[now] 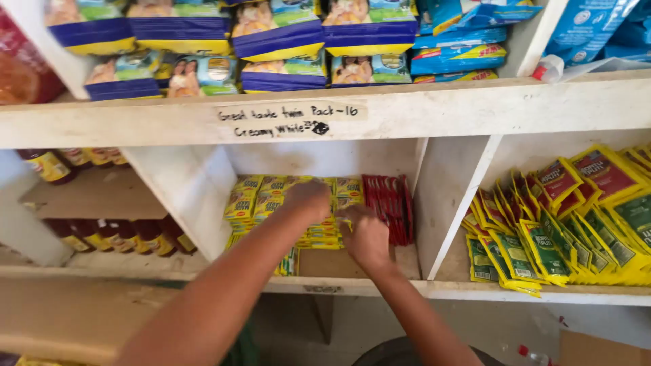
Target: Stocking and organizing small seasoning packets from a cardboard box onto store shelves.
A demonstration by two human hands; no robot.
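Head view, left hand (308, 198): in the middle of the frame, reaching into the centre compartment of the white shelf (434, 112); fingers curled down onto the top of the yellow packets (271, 193), touching them. Whether it grips one I cannot tell.

Head view, right hand (366, 237): just right of and below the left hand, in the same compartment; fingers bent around the right edge of the yellow packets, close to the red packets (390, 207). A firm hold is not clear from here.

Yellow packets: small flat sachets stacked in rows at the back and left of the centre compartment, a few more hanging over the front ledge below the left forearm.

Red packets: a tight upright row standing at the right side of the compartment, against the partition, just beside the yellow stack.

Right compartment: at the right of the frame, green and yellow sachets (542, 247) lie fanned out in overlapping rows, with red and yellow ones behind them.

Left compartments: at the left of the frame, brown bottles (119, 234) with yellow labels stand in rows on two levels.

Top shelf: along the upper frame, blue and yellow bags (278, 41) are stacked; lighter blue bags sit at the upper right.

Shelf edge: a handwritten paper label is stuck on the front board above the centre compartment.
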